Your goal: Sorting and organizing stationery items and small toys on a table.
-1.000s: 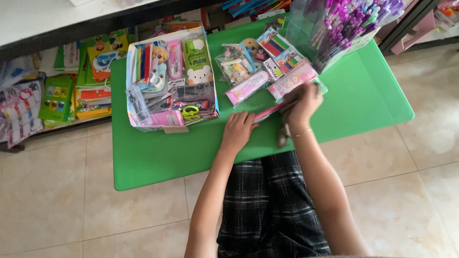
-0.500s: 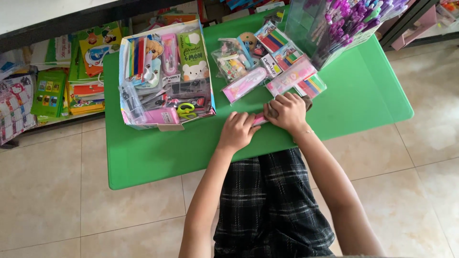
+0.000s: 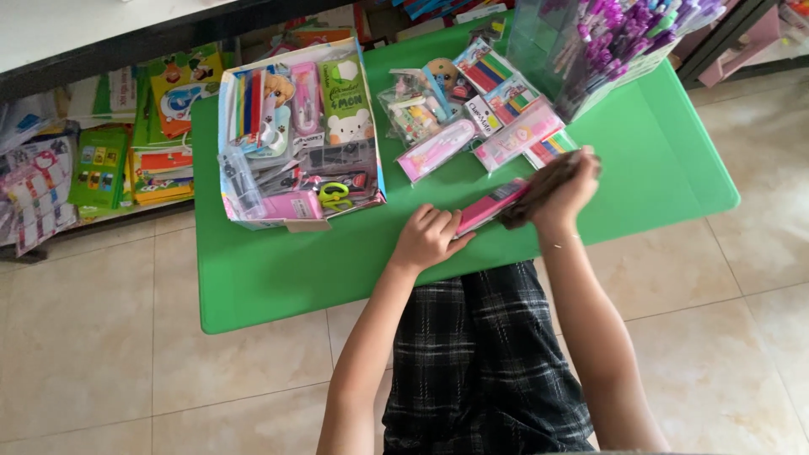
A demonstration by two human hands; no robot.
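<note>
The left hand (image 3: 428,238) and the right hand (image 3: 563,187) close their fingers on the two ends of a pink pencil case (image 3: 490,206), just above the green table (image 3: 278,270). If the blurred right hand loosens, the case could slip down.

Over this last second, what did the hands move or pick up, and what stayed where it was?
The right hand has swung out to the right and lifted, blurred, drawing the far end of the pink packet up off the green table. The left hand still rests at the packet's near end. The open box of stationery and the loose packs behind it stayed put.
</note>
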